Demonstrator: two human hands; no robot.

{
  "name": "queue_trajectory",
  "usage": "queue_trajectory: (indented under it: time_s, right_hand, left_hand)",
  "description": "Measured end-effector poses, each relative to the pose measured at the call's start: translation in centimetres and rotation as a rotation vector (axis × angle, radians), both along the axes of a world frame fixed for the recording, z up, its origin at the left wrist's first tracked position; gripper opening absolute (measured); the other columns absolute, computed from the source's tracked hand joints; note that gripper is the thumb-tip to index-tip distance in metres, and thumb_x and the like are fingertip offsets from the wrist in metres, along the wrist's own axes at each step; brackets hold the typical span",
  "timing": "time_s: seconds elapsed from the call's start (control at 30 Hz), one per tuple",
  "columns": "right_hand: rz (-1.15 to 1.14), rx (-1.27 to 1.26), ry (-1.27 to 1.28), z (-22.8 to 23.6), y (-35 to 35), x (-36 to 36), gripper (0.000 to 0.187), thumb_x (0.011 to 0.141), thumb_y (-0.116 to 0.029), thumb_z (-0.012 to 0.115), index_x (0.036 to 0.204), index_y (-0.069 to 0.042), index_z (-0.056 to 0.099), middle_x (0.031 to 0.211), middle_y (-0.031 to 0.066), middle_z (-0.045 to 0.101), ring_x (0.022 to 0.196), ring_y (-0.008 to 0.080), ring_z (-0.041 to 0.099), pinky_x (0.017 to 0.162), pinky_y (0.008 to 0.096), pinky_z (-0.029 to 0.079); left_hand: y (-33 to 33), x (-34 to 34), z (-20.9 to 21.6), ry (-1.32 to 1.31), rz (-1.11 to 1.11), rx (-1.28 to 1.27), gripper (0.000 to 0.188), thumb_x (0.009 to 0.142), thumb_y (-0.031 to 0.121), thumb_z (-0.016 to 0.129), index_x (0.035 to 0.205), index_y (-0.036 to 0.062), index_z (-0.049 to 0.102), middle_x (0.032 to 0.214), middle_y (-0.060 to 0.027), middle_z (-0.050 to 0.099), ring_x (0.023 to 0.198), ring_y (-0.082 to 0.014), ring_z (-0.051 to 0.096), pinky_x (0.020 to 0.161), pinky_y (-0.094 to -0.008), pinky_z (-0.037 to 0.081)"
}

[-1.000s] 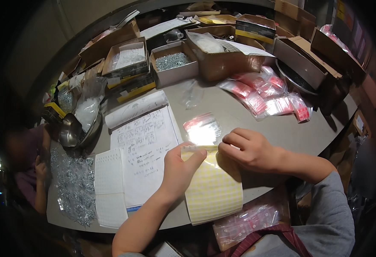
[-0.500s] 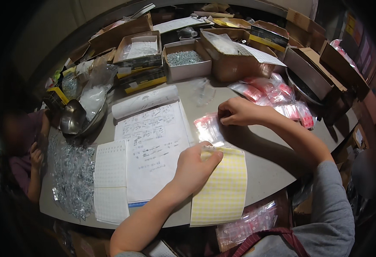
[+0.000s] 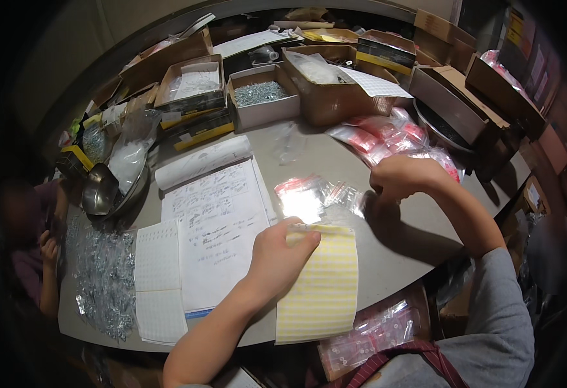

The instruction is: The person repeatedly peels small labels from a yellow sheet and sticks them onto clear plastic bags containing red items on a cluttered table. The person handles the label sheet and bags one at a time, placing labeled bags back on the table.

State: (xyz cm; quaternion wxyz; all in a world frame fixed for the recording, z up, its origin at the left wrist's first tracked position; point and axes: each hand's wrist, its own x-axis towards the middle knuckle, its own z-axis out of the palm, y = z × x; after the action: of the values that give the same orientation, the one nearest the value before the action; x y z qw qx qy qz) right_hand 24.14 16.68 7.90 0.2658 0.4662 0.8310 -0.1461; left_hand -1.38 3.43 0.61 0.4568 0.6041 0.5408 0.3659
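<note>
My left hand (image 3: 278, 256) pinches the upper edge of a sheet of small yellow-and-white labels (image 3: 318, 288), thumb on top. The sheet hangs a little over the table's front edge. Just beyond it lies a fanned-out group of small clear zip bags (image 3: 304, 199) with red edges, glare hiding part of them. To their right, my right hand (image 3: 409, 180) is held above the table with thumb and fingers pressed together. Whatever is between those fingertips, if anything, cannot be made out. Left of my left hand lies a pad of handwritten paper (image 3: 222, 226), its top pages rolled back.
White label sheets (image 3: 159, 278) and a heap of filled clear bags (image 3: 106, 278) lie at the left, near another person's hand (image 3: 49, 249). A metal bowl (image 3: 142, 187) stands behind. Boxes, one with screws (image 3: 257, 94), line the back. Red-and-clear bags (image 3: 387, 137) lie back right.
My right hand has moved right, away from the small zip bags, which now spread farther to the right. My left hand keeps hold of the label sheet. The whole view has shifted slightly.
</note>
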Motion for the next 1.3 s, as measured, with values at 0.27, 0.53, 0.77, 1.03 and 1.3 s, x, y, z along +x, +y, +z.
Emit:
queue_trajectory:
  time_s: [0.27, 0.53, 0.77, 1.03, 1.3]
  right_hand:
    - [0.063, -0.103, 0.75, -2.3, 0.4, 0.7, 0.03, 0.09, -0.025, 0.075, 0.099, 0.002, 0.066, 0.084, 0.0123, 0.068, 0.076, 0.0224, 0.065, 0.072, 0.0351, 0.051]
    - [0.213, 0.221, 0.643, -4.3, -0.5, -0.5, 0.019, 0.086, -0.009, 0.067, 0.099, 0.0, 0.056, 0.087, 0.0183, 0.065, 0.084, 0.0352, 0.065, 0.075, 0.0424, 0.051]
    - [-0.041, 0.303, 0.51, -4.1, -1.4, 1.8, 0.04, 0.09, -0.032, 0.075, 0.107, 0.0, 0.057, 0.09, 0.0226, 0.066, 0.088, 0.0419, 0.067, 0.077, 0.0467, 0.052]
    - [-0.093, 0.222, 0.641, -4.4, -7.7, 6.4, 0.056, 0.088, -0.04, 0.079, 0.127, -0.004, 0.06, 0.107, 0.0164, 0.062, 0.103, 0.0321, 0.06, 0.085, 0.0427, 0.049]
    - [0.194, 0.282, 0.869, -6.5, -14.6, 7.9, 0.053, 0.081, 0.001, 0.064, 0.132, -0.015, 0.069, 0.136, 0.0133, 0.057, 0.125, 0.0342, 0.052, 0.106, 0.0456, 0.044]
  left_hand:
    - [-0.2, 0.3, -0.2, -0.055, 0.031, 0.007, 0.023, 0.09, 0.019, 0.074, 0.099, -0.0027, 0.071, 0.088, -0.0067, 0.072, 0.083, -0.0122, 0.065, 0.075, -0.029, 0.053]
    - [-0.3, 0.2, -0.1, -0.074, 0.018, -0.011, 0.023, 0.091, 0.018, 0.074, 0.102, -0.0024, 0.07, 0.092, -0.0073, 0.073, 0.086, -0.0127, 0.066, 0.079, -0.0293, 0.053]
    - [-0.2, 0.2, -0.4, -0.025, 0.012, 0.063, 0.026, 0.091, 0.016, 0.072, 0.11, -0.0006, 0.067, 0.098, -0.0072, 0.072, 0.092, -0.0133, 0.066, 0.083, -0.0299, 0.053]
    - [-0.3, 0.1, -1.0, -0.152, 0.048, 0.115, 0.024, 0.094, 0.016, 0.07, 0.112, 0.0022, 0.064, 0.096, -0.0101, 0.073, 0.089, -0.0143, 0.068, 0.079, -0.0306, 0.054]
    - [-0.7, 0.5, 0.5, -0.325, 0.003, 0.042, 0.024, 0.094, 0.013, 0.07, 0.112, -0.0007, 0.063, 0.096, -0.0071, 0.069, 0.087, -0.011, 0.063, 0.078, -0.027, 0.052]
